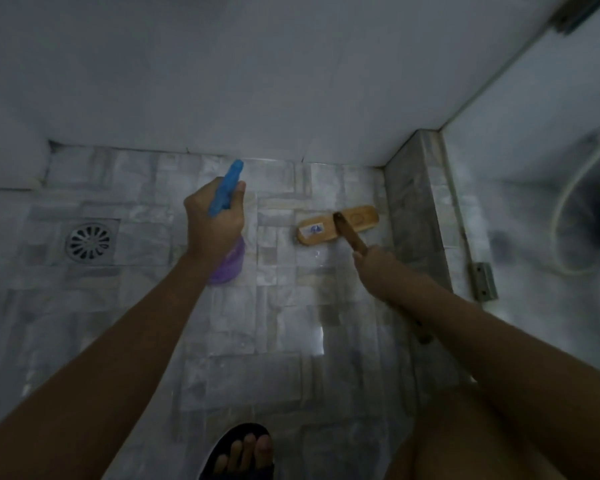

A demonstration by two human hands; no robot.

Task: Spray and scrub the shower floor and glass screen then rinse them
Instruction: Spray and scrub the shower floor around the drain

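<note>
Floor stage, I judge. The left hand has its fingers clamped round the spray bottle, right of the drain. The right hand has its fingers clamped on the scrub brush, whose head rests on the shower floor farther right. Next: squeeze the trigger, then scrub.

spray bottle body half hidden behind left hand; brush label unreadable.

No legible txt or nos. anywhere in frame. Only markings sit on the wooden brush head, centre-right of frame. On its left half is a small white sticker w/ a blue mark, too blurred to read. On its right half, past the handle, is a faint oval stamp, approx. same tone as the wood; its content can't be made out either.
</note>
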